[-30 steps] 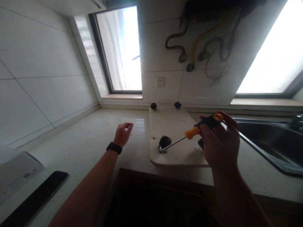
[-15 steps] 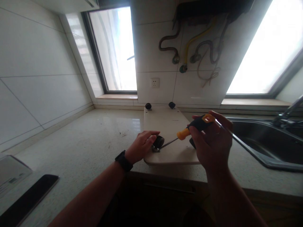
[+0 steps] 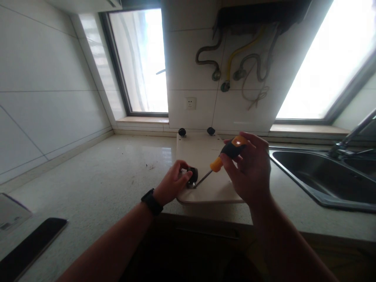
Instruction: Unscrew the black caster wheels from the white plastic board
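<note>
A white board [image 3: 205,156] lies flat on the countertop with small black caster wheels on it. My left hand [image 3: 172,184] is closed around the near left caster wheel [image 3: 192,176], holding it steady. My right hand [image 3: 249,170] grips an orange and black screwdriver [image 3: 226,154] by its handle. The metal shaft slants down and left, its tip at the base of that wheel. Two more wheels [image 3: 182,132] sit at the board's far edge. A black watch is on my left wrist.
A steel sink [image 3: 320,176] with a tap lies to the right. A dark phone [image 3: 29,248] and a pale box [image 3: 11,213] rest at the near left. A wall socket [image 3: 190,103] and hoses hang on the tiled wall between two windows.
My left hand came in from open over the counter and closed on the near wheel. The screwdriver and right hand shifted slightly left, tip staying at the wheel's base.
</note>
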Demonstrator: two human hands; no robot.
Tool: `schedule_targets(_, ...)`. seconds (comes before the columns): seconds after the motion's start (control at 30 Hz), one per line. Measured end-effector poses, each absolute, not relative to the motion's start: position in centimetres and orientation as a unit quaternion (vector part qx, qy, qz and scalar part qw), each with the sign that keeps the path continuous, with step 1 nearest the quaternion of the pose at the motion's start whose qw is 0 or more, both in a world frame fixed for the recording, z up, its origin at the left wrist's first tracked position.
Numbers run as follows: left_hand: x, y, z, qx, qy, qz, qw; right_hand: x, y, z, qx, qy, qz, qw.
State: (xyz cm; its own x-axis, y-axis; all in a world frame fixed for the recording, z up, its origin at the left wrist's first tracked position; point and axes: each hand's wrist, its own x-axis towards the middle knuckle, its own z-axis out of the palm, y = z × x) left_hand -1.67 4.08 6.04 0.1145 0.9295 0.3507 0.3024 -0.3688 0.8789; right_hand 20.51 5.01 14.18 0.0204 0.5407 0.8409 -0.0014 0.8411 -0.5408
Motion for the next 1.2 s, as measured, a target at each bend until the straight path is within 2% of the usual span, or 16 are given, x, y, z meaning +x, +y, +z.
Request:
schedule_targets(0.1,-1.8,4.1,5.8,0.678,0.47,0.485,0.29,20.3,5.2,14.1,-0.209,-0.682,0.192,0.674)
schedule_targets(0.37,-1.4,3.9,6.4,0.689,0.458,0.487,0.279,19.6,5.3,14.6,-0.24,-0.704,0.172,0.646)
schedule_targets(0.6,-0.9,3.4,7.1,0.713,0.445,0.49,0.232,18.4,5.8,14.9,-0.311,-0.711,0.075,0.627)
schedule_targets(0.83,0.1,2.6,7.9,0.724,0.399,0.51,0.238,17.5,5.7,15.8,-0.348,-0.721,0.038,0.598)
schedule_targets(1.03,0.3,3.1,7.3,0.733,0.398,0.515,0.199,17.7,5.5,16.6,-0.333,-0.753,0.136,0.551)
schedule_targets(1.2,0.4,3.0,7.2,0.73,0.41,0.509,0.201,17.8,5.8,16.4,-0.341,-0.738,0.173,0.556)
